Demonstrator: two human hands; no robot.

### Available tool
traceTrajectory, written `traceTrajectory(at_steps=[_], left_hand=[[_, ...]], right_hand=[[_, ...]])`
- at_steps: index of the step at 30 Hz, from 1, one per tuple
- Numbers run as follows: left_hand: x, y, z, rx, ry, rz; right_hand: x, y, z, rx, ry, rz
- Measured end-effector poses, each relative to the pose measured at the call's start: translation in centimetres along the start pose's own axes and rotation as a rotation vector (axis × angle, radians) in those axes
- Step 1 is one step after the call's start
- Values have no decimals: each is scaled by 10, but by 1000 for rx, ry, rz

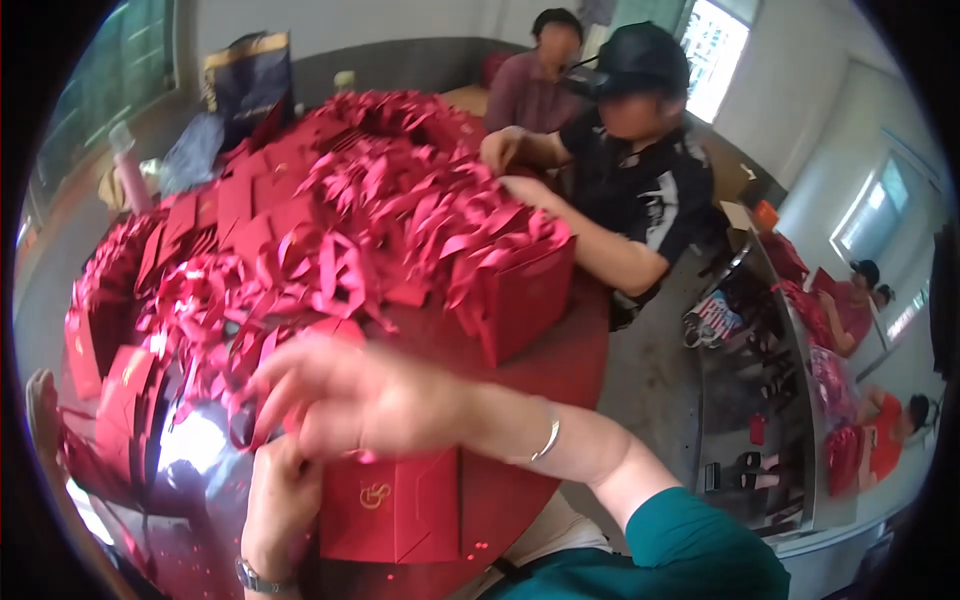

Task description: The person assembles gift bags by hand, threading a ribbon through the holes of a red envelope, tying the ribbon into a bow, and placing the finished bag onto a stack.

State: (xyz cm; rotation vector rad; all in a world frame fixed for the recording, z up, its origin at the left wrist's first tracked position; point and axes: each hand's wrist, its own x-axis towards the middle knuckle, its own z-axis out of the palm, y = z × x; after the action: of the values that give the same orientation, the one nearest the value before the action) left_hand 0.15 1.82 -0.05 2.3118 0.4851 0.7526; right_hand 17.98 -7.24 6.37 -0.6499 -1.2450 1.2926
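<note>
In front of me a red paper gift bag (430, 510) with a gold emblem lies on the round table. My left hand (283, 495), with a watch at its wrist, is closed at the bag's upper left edge; its fingertips are partly hidden. My right hand (360, 405), wearing a silver bangle, passes over the bag's top and is smeared by motion. Its fingers are bent near my left hand, and whether they hold anything does not show. A scrap of pink ribbon (366, 457) peeks out below my right palm.
Heaped red bags with pink ribbon handles (400, 200) cover much of the dark red table (540, 400). A person in a black cap (640, 170) works across at the right, another person (540, 80) behind. A pink bottle (130, 175) stands far left. More people sit at a long bench (740, 400) rightward.
</note>
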Motion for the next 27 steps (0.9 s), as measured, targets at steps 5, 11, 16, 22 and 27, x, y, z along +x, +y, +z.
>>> traceTrajectory(at_steps=[5, 11, 16, 22, 27], left_hand=[[15, 15, 7, -76, -239, -30], [4, -4, 7, -77, -266, -140], [3, -30, 17, -127, -160, -117], [12, -23, 11, -218, -234, -99], [11, -11, 5, -246, -290, -189]], right_hand=[[-11, -25, 128, -12, -928, 119], [-22, -17, 58, -839, -937, 282], [54, -58, -71, -973, 10, 444], [57, 5, -59, -920, -57, 29], [6, 24, -28, -1133, -150, 87]])
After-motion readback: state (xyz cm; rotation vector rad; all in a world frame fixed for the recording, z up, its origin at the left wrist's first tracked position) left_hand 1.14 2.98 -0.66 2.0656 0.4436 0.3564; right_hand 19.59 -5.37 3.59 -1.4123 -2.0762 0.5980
